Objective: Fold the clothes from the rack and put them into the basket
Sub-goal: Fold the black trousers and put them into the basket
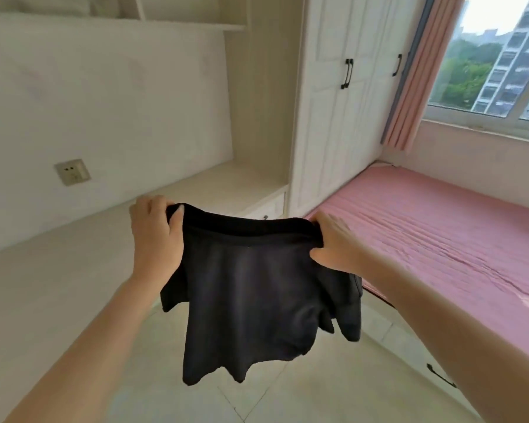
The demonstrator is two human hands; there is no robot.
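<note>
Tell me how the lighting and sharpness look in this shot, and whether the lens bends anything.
Head view: soft daylight from the window, sky nearly blown out; the black fabric garment reads dark with little fold detail; the right hand is slightly motion-blurred, the left hand sharper; wide-angle distortion tilts the white wardrobe.

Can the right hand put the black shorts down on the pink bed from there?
Probably yes. The right hand grips the black shorts by the waistband right beside the pink bed, and nothing stands between them. The left hand holds the other end, so both would swing over.
</note>
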